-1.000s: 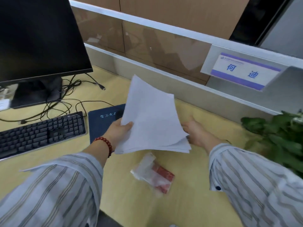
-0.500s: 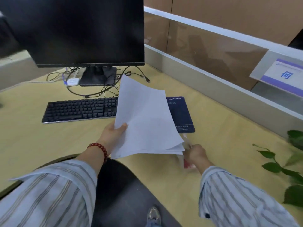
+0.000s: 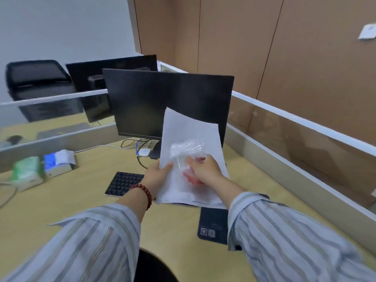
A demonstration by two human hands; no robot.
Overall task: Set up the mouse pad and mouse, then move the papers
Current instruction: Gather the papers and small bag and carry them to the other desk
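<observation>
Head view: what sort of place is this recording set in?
Most likely an office cubicle. A monitor and keyboard sit on a light wood desk fenced by a low glass-topped partition, with another workstation beyond it. The left hand holds papers over the desk.

Even, soft indoor light, faint shadows, motion blur throughout, wide-angle bending at the edges, low sharpness

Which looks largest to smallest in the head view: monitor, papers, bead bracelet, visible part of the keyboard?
1. monitor
2. papers, though nearness to the camera enlarges them
3. keyboard, partly hidden by the left hand
4. bead bracelet
</observation>
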